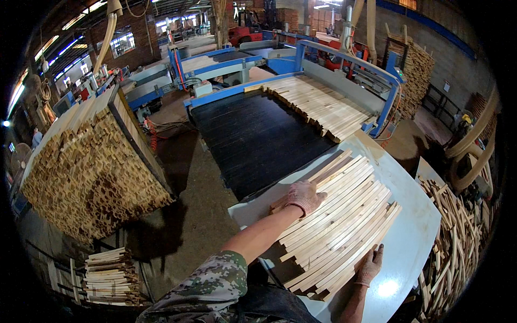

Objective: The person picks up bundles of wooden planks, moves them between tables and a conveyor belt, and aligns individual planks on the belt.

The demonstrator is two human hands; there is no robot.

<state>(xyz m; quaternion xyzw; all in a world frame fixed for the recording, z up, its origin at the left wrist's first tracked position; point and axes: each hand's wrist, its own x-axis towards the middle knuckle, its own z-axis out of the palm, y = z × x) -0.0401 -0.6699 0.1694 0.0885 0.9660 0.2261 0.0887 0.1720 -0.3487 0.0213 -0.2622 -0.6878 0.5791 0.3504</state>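
Note:
A layer of pale wooden strips (339, 220) lies side by side on a smooth light-grey tabletop (414, 207) in front of me. My left hand (306, 197), in a knitted work glove, reaches across to the layer's left side. Its fingers are bent over the strips there, with the thumb out to the right; the fingertips are partly hidden. At the near right edge of the layer, my right hand (370, 266), gloved too, rests with its fingers stretched forward along the outermost strip. The strips' ends are uneven.
Beyond the tabletop is a black machine bed (253, 134), with more joined strips (323, 102) under a blue frame (388, 81). A tall strip stack (97, 177) stands left, a smaller stack (112, 277) below it. Loose strips (452, 242) pile up at right, near a hose (476, 134).

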